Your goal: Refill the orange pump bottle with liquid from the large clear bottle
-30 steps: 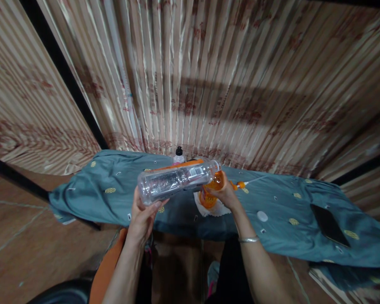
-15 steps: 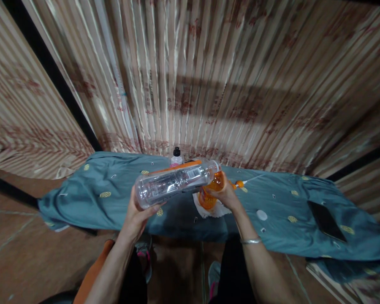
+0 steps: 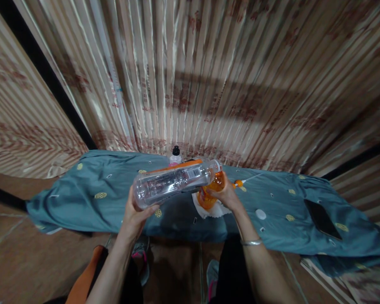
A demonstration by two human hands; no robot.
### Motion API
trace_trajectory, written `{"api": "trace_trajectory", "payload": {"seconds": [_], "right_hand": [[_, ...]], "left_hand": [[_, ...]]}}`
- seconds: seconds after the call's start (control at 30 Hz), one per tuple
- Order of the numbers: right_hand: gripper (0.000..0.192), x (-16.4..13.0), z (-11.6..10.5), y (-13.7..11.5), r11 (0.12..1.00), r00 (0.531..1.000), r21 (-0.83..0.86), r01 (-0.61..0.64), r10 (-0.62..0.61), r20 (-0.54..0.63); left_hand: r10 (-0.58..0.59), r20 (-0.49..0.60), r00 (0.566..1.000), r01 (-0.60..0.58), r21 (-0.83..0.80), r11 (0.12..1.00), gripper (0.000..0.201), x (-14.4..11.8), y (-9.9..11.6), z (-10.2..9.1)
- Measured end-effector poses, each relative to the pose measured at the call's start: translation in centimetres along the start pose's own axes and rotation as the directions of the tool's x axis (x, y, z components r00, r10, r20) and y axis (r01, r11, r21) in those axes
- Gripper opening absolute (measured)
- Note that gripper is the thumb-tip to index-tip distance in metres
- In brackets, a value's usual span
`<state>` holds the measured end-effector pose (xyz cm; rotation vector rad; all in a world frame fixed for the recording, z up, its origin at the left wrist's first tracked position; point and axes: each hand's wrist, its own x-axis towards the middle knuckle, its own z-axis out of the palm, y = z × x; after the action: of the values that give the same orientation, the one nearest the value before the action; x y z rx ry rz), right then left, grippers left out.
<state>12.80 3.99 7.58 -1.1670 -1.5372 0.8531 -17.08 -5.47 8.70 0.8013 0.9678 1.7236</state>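
Only the view has shifted a little since the earlier frame; the clear bottle (image 3: 171, 184) and the orange bottle (image 3: 207, 199) keep nearly the same places. The left hand (image 3: 134, 214) is curved around the base of the clear bottle, which is tilted above the counter (image 3: 79, 202), its mouth at the orange bottle's top. The right hand (image 3: 226, 193) is closed around the orange bottle's upper part, over the white napkin (image 3: 221, 211). Just beside lies the orange pump (image 3: 238, 183).
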Motion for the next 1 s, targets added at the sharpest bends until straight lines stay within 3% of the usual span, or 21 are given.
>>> {"api": "trace_trajectory", "payload": {"seconds": [0.47,0.73,1.0], "right_hand": [[0.078,0.0,0.2,0.2,0.999,1.0,0.026,-0.029,0.029,0.009],[0.08,-0.1,0.1,-0.1,1.0,1.0,-0.004,0.003,-0.003,0.013],[0.081,-0.2,0.1,0.0,1.0,1.0,0.025,-0.019,0.018,0.013]], "left_hand": [[0.065,-0.067,0.996,-0.058,0.092,0.994,0.102,-1.8,-1.3,0.2],[0.219,-0.087,0.972,-0.185,0.294,0.938,0.103,-2.6,-1.1,0.5],[0.151,-0.1,0.983,-0.122,0.255,0.959,0.102,-2.4,-1.6,0.1]]}}
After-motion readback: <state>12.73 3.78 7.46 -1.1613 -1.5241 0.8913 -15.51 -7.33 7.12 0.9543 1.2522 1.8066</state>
